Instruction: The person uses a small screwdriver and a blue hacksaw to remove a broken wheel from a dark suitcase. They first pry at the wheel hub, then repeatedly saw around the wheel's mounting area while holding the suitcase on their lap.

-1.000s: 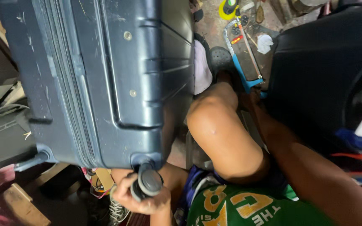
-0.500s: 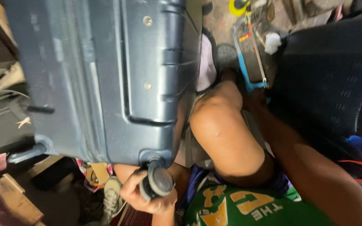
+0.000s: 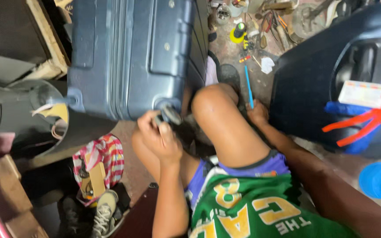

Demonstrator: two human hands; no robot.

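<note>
Your left hand [image 3: 157,139] is curled around the caster wheel [image 3: 169,114] at the bottom corner of the dark blue hard-shell suitcase [image 3: 133,57], fingers closed on it. A second ago that hand cupped the wheel from below; now it sits on top of it, and the case stands further left. Your right hand [image 3: 257,113] rests low past your raised knee [image 3: 212,101], near the thin blue rod [image 3: 248,86] on the floor; I cannot tell whether it grips anything.

Dark blue suitcase [image 3: 133,57], green shirt [image 3: 252,211] (yellow letters), red-striped cloth [image 3: 106,154]
</note>
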